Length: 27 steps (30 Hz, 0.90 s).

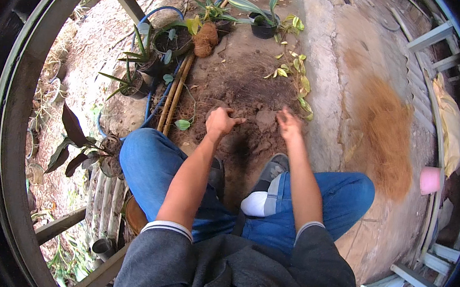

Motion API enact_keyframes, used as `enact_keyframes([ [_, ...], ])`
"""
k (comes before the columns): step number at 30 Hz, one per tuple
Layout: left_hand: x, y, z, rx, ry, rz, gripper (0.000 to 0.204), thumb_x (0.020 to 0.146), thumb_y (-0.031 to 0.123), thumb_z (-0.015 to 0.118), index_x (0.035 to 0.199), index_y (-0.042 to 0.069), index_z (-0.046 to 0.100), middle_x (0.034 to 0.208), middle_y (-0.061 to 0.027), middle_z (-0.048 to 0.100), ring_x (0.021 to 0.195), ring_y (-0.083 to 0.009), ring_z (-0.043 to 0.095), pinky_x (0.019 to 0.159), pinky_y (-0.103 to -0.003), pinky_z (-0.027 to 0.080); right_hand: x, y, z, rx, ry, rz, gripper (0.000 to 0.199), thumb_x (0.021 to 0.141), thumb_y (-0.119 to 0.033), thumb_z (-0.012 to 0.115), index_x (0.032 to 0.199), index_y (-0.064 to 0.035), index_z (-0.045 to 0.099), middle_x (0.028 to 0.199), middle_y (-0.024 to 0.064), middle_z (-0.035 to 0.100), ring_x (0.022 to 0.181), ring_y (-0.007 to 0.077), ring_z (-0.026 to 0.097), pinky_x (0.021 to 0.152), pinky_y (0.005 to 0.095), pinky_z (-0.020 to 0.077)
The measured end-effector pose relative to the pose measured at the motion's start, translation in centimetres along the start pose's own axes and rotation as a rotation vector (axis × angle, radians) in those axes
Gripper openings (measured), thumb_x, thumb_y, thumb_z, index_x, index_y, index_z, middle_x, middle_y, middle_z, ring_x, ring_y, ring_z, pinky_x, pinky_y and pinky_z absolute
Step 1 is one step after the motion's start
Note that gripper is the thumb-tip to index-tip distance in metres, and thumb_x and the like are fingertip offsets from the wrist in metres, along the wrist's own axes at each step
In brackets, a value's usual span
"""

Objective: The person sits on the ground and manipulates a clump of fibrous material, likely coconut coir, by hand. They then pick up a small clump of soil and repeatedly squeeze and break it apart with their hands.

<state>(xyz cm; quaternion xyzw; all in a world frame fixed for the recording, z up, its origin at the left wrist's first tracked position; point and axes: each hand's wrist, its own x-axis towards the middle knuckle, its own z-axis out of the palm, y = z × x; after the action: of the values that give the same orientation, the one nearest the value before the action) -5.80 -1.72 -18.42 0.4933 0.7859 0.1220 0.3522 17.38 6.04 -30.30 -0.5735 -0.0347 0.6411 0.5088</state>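
Observation:
A mound of loose dark brown soil point(249, 137) lies on the ground between my feet. At its left side is my left hand point(222, 122), its thumb stretched toward the middle and the other fingers partly hidden. My right hand point(290, 124) is at the right side of the soil, fingers apart. The two hands face each other across the mound. Nothing shows in either hand. Dark fine fibres are spread over the soil just beyond them.
Potted plants point(263, 25) stand ahead and to the left, with a ball of coir point(205, 40), bamboo poles point(175, 92) and a blue hose point(148, 103). A yellow-green vine point(303, 84) trails nearby. Brown fibre point(386, 138) and a pink pot point(430, 180) are at right.

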Motion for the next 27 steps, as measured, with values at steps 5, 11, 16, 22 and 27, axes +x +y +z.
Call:
enact_keyframes([
  [5, 1.2, -2.8, 0.8, -0.118, 0.017, -0.003, 0.064, 0.059, 0.048, 0.079, 0.107, 0.009, 0.064, 0.103, -0.0180, 0.063, 0.099, -0.0287, 0.060, 0.085, -0.038, 0.047, -5.0, -2.7, 2.9, -0.415, -0.385, -0.025, 0.021, 0.084, -0.016, 0.063, 0.103, -0.0071, 0.059, 0.094, 0.0026, 0.059, 0.078, 0.0161, 0.059, 0.071, 0.0302, 0.0508],
  [11, 1.3, -1.6, 1.7, -0.008, -0.144, 0.077, 0.069, 0.057, 0.050, 0.079, 0.111, 0.009, 0.062, 0.103, -0.0175, 0.063, 0.099, -0.0285, 0.060, 0.084, -0.039, 0.047, -5.1, 1.6, 3.3, -0.544, -0.430, 0.051, 0.023, 0.084, -0.019, 0.061, 0.105, -0.0092, 0.057, 0.090, 0.0031, 0.061, 0.079, 0.0147, 0.059, 0.073, 0.0338, 0.0500],
  [16, 0.7, -2.1, 2.0, 0.346, -0.252, 0.157, 0.061, 0.061, 0.049, 0.076, 0.104, 0.007, 0.063, 0.101, -0.0158, 0.064, 0.097, -0.0291, 0.060, 0.082, -0.040, 0.049, -7.1, 1.0, 3.6, -0.299, -0.494, 0.190, 0.021, 0.084, -0.015, 0.059, 0.102, -0.0042, 0.056, 0.094, 0.0049, 0.056, 0.086, 0.0185, 0.059, 0.073, 0.0327, 0.0500],
  [22, 0.8, -2.8, 2.6, 0.419, -0.244, 0.051, 0.039, 0.073, 0.032, 0.070, 0.101, 0.005, 0.063, 0.107, -0.0149, 0.062, 0.102, -0.0293, 0.059, 0.083, -0.039, 0.049, -8.1, 1.0, 4.4, -0.072, -0.482, 0.184, 0.028, 0.085, -0.031, 0.060, 0.096, -0.0056, 0.054, 0.078, 0.0031, 0.056, 0.066, 0.0151, 0.056, 0.055, 0.0271, 0.0463],
  [27, 0.7, -1.2, 2.2, 0.420, -0.236, -0.026, 0.035, 0.074, 0.029, 0.068, 0.100, 0.005, 0.064, 0.108, -0.0152, 0.062, 0.102, -0.0299, 0.059, 0.085, -0.039, 0.048, -1.9, 0.7, -0.2, 0.078, -0.855, 0.384, 0.031, 0.084, -0.044, 0.059, 0.077, -0.0144, 0.051, 0.066, -0.0029, 0.054, 0.049, 0.0121, 0.051, 0.043, 0.0232, 0.0376],
])
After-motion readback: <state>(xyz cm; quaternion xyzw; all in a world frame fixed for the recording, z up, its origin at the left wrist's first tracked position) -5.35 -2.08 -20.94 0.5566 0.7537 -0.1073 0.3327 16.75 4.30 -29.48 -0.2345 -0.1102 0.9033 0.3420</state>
